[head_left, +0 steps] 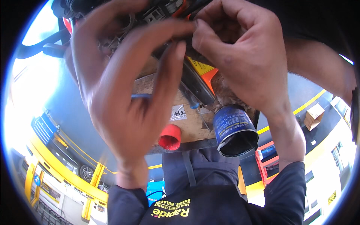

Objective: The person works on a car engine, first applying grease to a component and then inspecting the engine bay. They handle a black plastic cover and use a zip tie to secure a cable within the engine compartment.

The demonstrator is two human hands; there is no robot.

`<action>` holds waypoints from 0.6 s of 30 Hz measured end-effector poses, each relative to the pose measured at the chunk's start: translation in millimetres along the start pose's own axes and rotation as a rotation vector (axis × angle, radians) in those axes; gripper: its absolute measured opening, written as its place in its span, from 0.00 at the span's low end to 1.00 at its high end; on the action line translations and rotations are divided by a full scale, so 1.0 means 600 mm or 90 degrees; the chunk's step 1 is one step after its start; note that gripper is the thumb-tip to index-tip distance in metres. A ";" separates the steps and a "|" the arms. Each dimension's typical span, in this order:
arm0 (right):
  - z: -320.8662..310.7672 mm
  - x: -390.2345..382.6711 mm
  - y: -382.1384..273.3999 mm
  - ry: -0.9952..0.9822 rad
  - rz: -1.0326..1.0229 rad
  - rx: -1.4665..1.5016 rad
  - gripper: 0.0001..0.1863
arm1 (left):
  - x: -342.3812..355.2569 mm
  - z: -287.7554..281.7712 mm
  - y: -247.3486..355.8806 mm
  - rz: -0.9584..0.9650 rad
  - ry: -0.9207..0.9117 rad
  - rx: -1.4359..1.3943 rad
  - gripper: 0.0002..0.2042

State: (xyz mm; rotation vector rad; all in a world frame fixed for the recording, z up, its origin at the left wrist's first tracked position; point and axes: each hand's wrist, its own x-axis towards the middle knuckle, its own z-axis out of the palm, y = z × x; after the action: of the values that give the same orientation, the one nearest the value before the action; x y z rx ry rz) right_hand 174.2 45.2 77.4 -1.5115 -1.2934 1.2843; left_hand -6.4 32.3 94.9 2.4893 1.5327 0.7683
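Note:
My left hand point(127, 86), partly smeared by motion, has its fingers apart, with the index fingertip reaching to my right thumb. Thumb and fingertips of my right hand point(243, 52) are pressed together in a pinch; whatever lies between them is hidden. Both hands are over metal mechanical parts point(159, 13) near the top. Below them lies a dark bar-shaped part point(197, 86) beside an orange piece with a yellow label point(202, 67). A blue grease can point(234, 127), its dark mouth toward me, and a red cup-shaped cap point(170, 137) are at the near side.
Cardboard point(191, 125) covers the work surface. Another person's bare limb point(318, 63) comes in at the right. Around the workshop are a yellow lift frame point(63, 176), a red rack point(262, 165), a cardboard box point(314, 116) and a car wheel point(86, 172).

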 end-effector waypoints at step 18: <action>-0.018 -0.012 -0.011 -0.010 -0.203 -0.174 0.08 | 0.051 0.003 -0.006 0.103 -0.120 0.141 0.09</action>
State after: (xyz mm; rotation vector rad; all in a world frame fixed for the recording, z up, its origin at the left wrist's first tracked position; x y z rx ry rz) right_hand 183.4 40.0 87.4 -1.4039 -1.6962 0.9447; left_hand 2.6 60.5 102.9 2.7792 1.4360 0.3855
